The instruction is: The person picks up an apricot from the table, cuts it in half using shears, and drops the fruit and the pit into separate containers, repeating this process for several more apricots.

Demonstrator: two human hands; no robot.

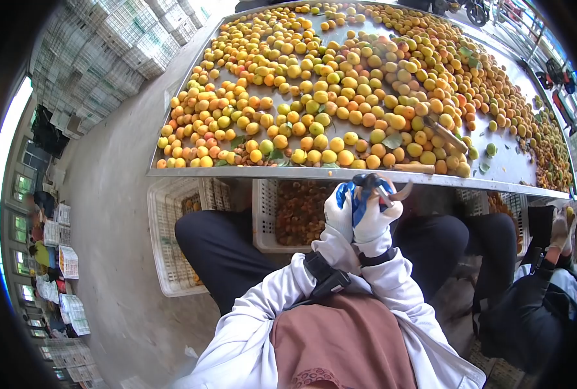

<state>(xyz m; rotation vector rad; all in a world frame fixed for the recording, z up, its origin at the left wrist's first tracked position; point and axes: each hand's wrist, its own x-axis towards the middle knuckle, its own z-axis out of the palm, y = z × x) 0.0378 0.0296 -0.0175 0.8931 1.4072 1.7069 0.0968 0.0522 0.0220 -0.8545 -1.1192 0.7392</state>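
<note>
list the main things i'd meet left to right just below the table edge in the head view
White crate, crate of brownish fruit, left hand, right hand, co-worker's hand.

Left forearm (pixel 280 280) and right forearm (pixel 390 279) converge right of the frame's centre, the gloved left hand (pixel 338 211) and right hand (pixel 372 217) curled, close side by side.

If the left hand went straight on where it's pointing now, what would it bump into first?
Probably the metal front edge of the table, just ahead of the left hand. Depth is unclear, though: if the hand sits higher than that edge, it might meet the yellow-orange fruit beyond instead.
</note>
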